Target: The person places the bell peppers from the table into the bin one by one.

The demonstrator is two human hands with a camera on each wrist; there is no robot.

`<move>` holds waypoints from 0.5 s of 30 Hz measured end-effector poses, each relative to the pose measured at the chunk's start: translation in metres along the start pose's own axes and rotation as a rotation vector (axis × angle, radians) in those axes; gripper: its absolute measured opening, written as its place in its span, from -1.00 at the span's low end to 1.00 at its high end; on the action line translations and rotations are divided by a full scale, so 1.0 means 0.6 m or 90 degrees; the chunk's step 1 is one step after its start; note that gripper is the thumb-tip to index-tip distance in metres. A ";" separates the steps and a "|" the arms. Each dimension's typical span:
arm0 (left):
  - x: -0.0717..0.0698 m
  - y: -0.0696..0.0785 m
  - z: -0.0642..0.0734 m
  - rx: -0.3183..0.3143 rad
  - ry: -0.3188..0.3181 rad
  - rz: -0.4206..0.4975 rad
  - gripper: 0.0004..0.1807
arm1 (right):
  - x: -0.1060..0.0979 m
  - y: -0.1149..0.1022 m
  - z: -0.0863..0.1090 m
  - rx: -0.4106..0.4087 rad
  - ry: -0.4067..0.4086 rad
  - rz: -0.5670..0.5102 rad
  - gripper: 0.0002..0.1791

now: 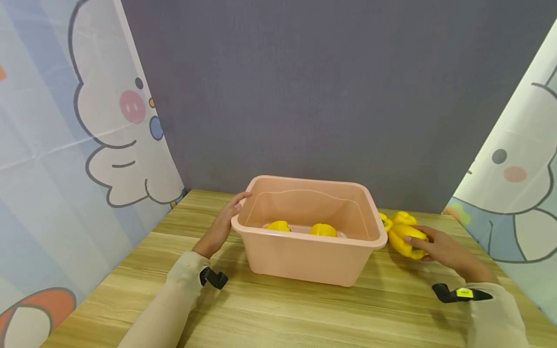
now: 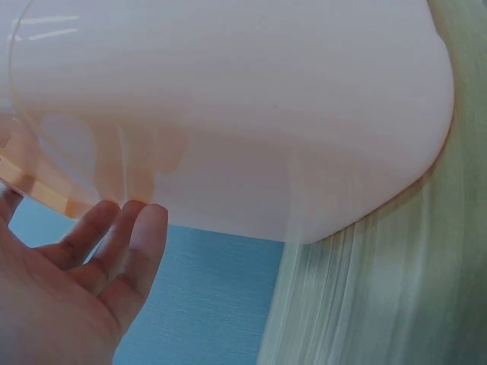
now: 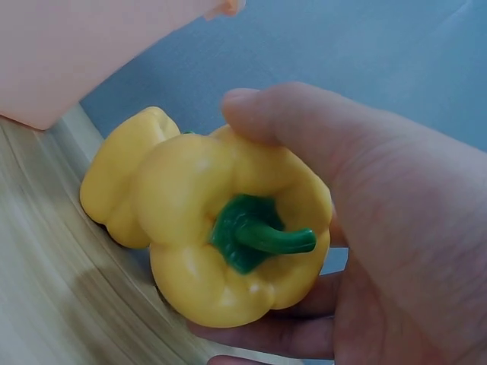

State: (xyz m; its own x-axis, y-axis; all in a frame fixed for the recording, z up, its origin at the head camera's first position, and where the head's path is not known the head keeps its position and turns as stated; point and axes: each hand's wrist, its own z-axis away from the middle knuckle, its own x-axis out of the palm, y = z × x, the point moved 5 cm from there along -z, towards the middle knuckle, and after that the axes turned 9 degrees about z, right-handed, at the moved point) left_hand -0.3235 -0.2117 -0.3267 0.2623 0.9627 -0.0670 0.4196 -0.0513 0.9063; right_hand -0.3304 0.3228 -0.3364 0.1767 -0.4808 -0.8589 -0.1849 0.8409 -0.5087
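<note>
My right hand (image 1: pixel 444 246) grips a yellow bell pepper (image 3: pixel 198 182), thumb on top and fingers beneath. Its green stem (image 3: pixel 266 236) points toward the wrist camera. Behind the held pepper, another yellow bell pepper (image 1: pixel 403 218) stands close by, with a third (image 1: pixel 385 222) partly hidden by the bin's corner. The pink plastic bin (image 1: pixel 304 256) sits mid-table, holding two yellow bell peppers, one on the left (image 1: pixel 278 225) and one on the right (image 1: pixel 323 230), both partly hidden by its front wall. My left hand (image 1: pixel 223 223) touches its left side at the rim, fingers fairly straight against the outer wall.
Wood-grain table (image 1: pixel 283 314) lies under everything. A dark grey panel (image 1: pixel 304 87) rises behind the bin. Printed cartoon sheets stand at the left (image 1: pixel 48 193) and the right (image 1: pixel 522 203). Each wrist wears a black camera strap.
</note>
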 end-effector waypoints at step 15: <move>0.002 0.002 0.002 0.002 -0.001 0.006 -0.42 | -0.006 0.000 0.003 -0.003 0.030 -0.013 -0.16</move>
State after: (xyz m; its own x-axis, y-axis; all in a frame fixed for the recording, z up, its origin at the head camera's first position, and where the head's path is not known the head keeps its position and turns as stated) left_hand -0.3215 -0.2111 -0.3264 0.2676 0.9617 -0.0593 0.4194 -0.0608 0.9058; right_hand -0.3296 0.3250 -0.3331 0.1347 -0.5097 -0.8497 -0.1857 0.8294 -0.5269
